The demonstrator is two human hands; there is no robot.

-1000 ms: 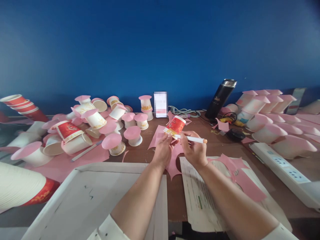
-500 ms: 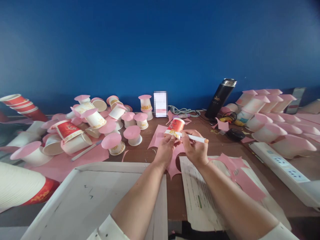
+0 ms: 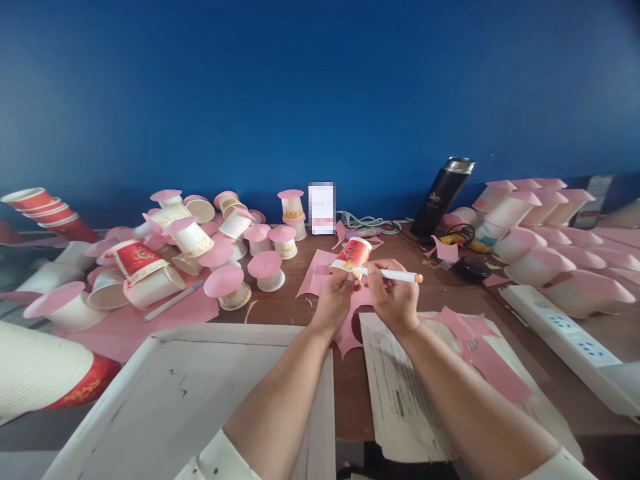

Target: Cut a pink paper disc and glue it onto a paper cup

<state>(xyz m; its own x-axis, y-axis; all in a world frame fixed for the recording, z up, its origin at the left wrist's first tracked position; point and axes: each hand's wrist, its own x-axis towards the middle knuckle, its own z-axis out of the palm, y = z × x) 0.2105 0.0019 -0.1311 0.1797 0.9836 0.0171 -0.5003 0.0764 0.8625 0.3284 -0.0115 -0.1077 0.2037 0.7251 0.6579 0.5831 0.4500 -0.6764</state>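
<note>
Head camera view: a person's two bare hands meet over a brown table [image 3: 295, 308], a small red-and-white paper cup [image 3: 356, 251] between and just beyond them. The left hand [image 3: 334, 297] grasps the cup by its near, lower edge, thumb on the gold-patterned band; fingers beneath are mostly hidden. The right hand [image 3: 395, 297] pinches a slim white pen-like tool [image 3: 398, 275] close to its working end, just beside the cup's right side. Tool and cup lie at a marked angle: the tool's long axis runs nearly crosswise, its orange end [image 3: 419, 278] pointing right, its other end at the gold band; whether that tip touches the cup cannot be told. The cup's own axis slants away from the person and a little rightward, the wider end apparently nearer. Of the two hands, the left is the one on the cup, while the right reaches it from the side through the tool. Cut pink paper [image 3: 316, 275] lies below; cups topped with pink discs [image 3: 265, 265] stand to the left.
</note>
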